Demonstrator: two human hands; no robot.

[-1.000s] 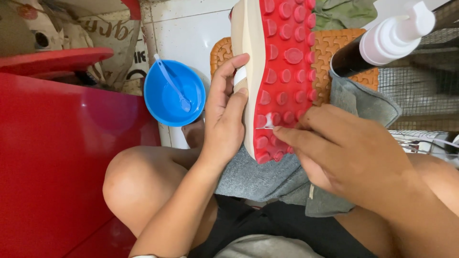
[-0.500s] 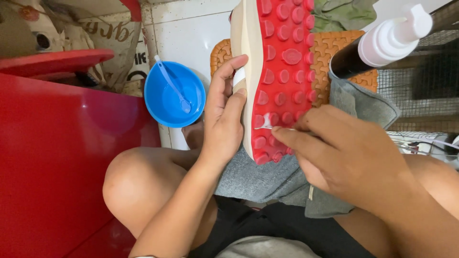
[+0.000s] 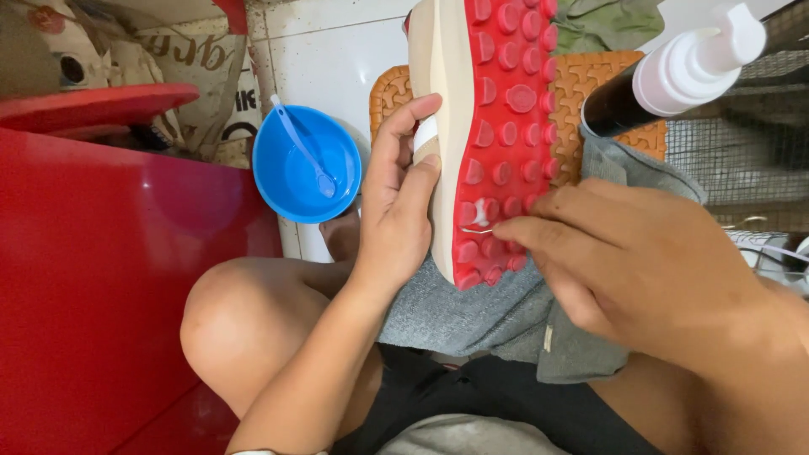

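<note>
Left hand (image 3: 396,202) curls around the cream side of a red-studded shoe (image 3: 497,126) resting on a grey cloth (image 3: 472,316); right hand (image 3: 640,261) pinches a thin white tool (image 3: 476,229) against the sole, beside a dark white-capped pump bottle (image 3: 674,72)

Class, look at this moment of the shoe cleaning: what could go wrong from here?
1. The left hand grips only the shoe edge; pressure from the right hand might twist it loose.
2. The thin tool between the red studs could slip and jab a finger.
3. The blue bowl near the knee may tip.

Cream shoe (image 3: 438,126), red studded sole up, resting on lap
</note>
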